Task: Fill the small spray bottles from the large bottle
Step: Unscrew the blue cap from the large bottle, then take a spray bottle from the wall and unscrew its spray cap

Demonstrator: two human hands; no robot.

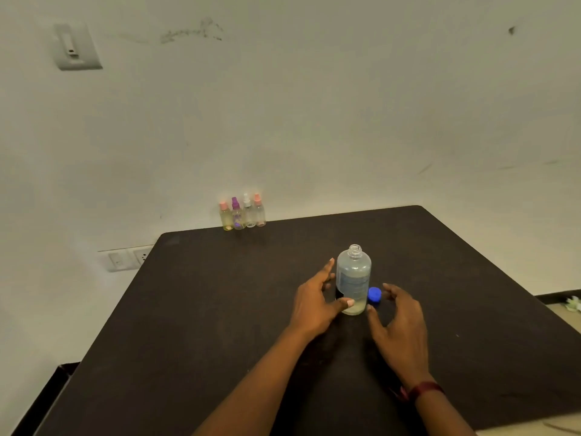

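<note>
Four small spray bottles [237,215] are standing in a tight row at the far left edge of the table [204,325], touching the wall, well apart from both hands. All are wearing their spray heads: pink, purple, white, pink. The leftmost is showing yellowish liquid; what the others are holding is too faint to tell.

Nearer the middle, the left hand [314,298] is reaching in with fingers straight and spread, its thumb lying across the foot of the large bottle [353,278], touching it or just in front of it. That bottle is standing upright, long axis vertical, neck uncovered, seemingly with only a shallow pale layer at the bottom.

Just to its right the blue cap [374,294] is lying on the table. The right hand [401,322] is hovering beside the cap, fingers loosely curved, holding nothing.

The bottle is sitting between the two hands, and the left one is likely the nearer to take it.
</note>
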